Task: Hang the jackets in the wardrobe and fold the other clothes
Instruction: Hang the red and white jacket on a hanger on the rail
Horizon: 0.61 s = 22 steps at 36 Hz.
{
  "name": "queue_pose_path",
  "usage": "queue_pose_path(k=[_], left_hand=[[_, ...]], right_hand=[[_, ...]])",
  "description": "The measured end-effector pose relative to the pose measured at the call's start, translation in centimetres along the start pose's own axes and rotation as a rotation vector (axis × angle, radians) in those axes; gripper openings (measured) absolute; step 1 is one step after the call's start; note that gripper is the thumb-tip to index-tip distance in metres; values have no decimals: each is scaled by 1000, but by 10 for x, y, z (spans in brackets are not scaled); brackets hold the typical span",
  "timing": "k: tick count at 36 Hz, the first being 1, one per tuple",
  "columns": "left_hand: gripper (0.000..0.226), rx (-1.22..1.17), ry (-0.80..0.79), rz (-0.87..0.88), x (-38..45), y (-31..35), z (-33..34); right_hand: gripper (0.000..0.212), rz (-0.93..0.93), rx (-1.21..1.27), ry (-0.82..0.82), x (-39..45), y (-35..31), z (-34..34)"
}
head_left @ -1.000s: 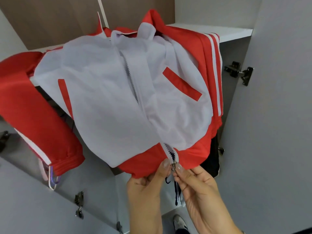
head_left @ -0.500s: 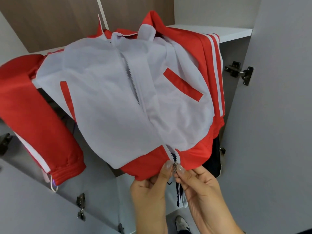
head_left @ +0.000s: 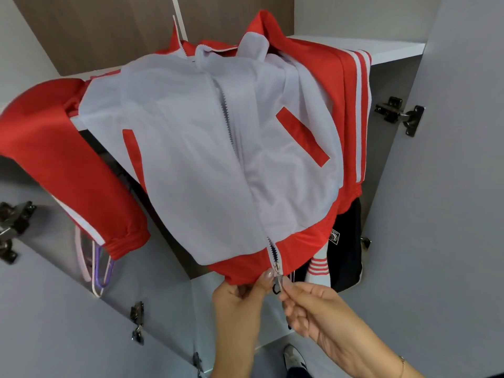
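One jacket; two hands pinching, seemingly

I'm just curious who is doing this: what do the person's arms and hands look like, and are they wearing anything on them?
Both are bare: no gloves, and no sleeves reach the forearms in view. The left hand shows a longish nail with a pale, glossy polish. The right hand has a thin, fine bracelet at its wrist, near the bottom edge of the picture. No rings or watch can be seen.

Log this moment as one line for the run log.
stage: zipping hung jacket | left hand: grips hem by zipper | right hand: pinches zipper pull at bottom | wardrobe door: open
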State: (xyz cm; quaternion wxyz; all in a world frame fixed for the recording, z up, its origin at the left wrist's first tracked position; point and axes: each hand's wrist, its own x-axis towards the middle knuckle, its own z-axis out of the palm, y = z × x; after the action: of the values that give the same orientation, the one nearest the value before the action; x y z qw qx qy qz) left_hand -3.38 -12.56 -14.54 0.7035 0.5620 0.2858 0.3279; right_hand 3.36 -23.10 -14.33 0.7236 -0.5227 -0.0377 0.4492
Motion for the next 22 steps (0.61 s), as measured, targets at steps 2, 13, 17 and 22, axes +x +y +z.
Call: queue_pose_path(k=[2,13,17,22], left_hand=[[13,37,-20,-8,1,-1,-3],[11,143,1,0,3,-3,-13],[10,164,-7,-29,2,-6,-16],[12,235,48,-15,2,-5,-20]], right_hand=[[25,-15,5,-19,2,0,0],[31,-91,-109,-92,3,-1,8],[28,-141,-130,-107,7,-15,13],[34,-251,-159,-137,24,-74,39]])
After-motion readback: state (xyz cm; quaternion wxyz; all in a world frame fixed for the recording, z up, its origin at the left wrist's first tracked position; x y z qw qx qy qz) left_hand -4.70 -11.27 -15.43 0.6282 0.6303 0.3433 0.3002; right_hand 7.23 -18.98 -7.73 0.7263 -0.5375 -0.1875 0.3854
